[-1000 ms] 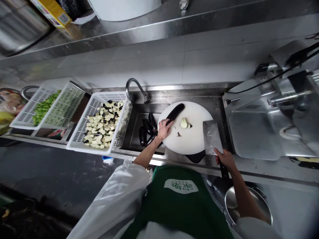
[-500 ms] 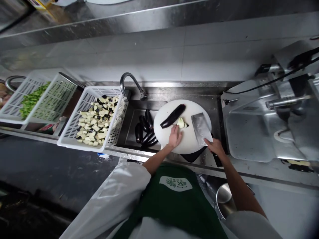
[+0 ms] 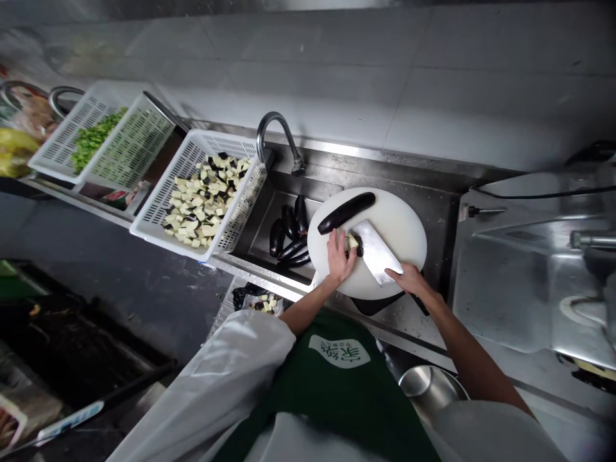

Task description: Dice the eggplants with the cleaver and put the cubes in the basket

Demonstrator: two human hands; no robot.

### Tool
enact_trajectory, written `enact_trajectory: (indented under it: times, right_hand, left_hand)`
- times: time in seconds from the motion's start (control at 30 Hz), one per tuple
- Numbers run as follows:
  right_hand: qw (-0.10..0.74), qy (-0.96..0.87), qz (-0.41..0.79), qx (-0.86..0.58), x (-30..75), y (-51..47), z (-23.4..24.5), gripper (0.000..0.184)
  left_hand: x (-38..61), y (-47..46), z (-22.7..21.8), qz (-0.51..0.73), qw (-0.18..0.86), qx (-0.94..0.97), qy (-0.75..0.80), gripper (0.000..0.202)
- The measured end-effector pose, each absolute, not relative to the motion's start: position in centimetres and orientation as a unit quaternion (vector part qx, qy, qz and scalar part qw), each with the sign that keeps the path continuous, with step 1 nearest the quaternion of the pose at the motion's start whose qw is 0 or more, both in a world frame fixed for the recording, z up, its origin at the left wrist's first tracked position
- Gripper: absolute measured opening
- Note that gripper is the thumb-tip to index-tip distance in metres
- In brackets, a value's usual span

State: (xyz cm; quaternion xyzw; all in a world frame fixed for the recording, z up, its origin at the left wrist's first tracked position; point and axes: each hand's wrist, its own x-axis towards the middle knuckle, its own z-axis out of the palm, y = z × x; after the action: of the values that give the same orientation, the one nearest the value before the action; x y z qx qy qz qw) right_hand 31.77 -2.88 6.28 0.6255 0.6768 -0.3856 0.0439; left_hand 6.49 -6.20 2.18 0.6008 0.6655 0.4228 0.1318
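On the round white cutting board (image 3: 404,224), my left hand (image 3: 341,260) has its thumb and fingers around a few cut eggplant pieces (image 3: 353,241), pale inside with dark skin. Against the right side of these pieces lies the broad blade of a cleaver (image 3: 378,253), tilted nearly flat over the board. My right hand (image 3: 409,280) is closed on the cleaver at its handle end, and the fingers partly hide the handle. A whole dark eggplant (image 3: 346,212) rests along the board's far left part, just beyond my left fingertips.
Several whole eggplants (image 3: 291,240) lie in the sink left of the board, under a curved faucet (image 3: 279,125). A white basket (image 3: 144,226) holds diced eggplant; another basket (image 3: 52,154) holds chopped greens. Metal equipment (image 3: 510,282) stands at right, with a steel pot (image 3: 426,388) below the counter.
My left hand has closed around the cut pieces. The cleaver has moved left and its blade now meets them. The camera view has shifted downward and turned slightly.
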Motion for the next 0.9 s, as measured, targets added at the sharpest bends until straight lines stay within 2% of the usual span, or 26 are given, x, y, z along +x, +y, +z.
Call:
enact_trajectory:
  times: [0.23, 0.47, 0.63, 0.77, 0.83, 0.9]
  right_hand:
    - [0.043, 0.673, -0.415, 0.611, 26.8, -7.0, 6.5, 0.043]
    - [0.045, 0.742, -0.414, 0.525, 19.1, -12.5, 6.5, 0.039]
    - [0.129, 0.848, -0.345, 0.38, 9.7, -16.0, 8.1, 0.036]
    - [0.214, 0.88, -0.32, 0.277, 2.3, -19.0, 9.4, 0.034]
    - [0.239, 0.883, -0.308, 0.26, 0.2, -20.1, 9.7, 0.033]
    - [0.254, 0.888, -0.278, 0.264, -0.4, -20.8, 10.1, 0.034]
  left_hand:
    - [7.2, -6.6, 1.7, 0.421, 0.143, 0.591, 0.673, 0.068]
    - [1.3, -12.3, 1.6, 0.453, 0.07, 0.526, 0.717, 0.049]
    - [-7.0, -21.4, 1.5, 0.477, 0.001, 0.361, 0.802, 0.046]
    - [-12.0, -28.2, -0.5, 0.472, -0.052, 0.171, 0.863, 0.052]
    - [-14.0, -30.3, -1.9, 0.446, -0.041, 0.083, 0.89, 0.056]
    - [-16.3, -31.6, -3.0, 0.402, 0.021, -0.023, 0.915, 0.06]
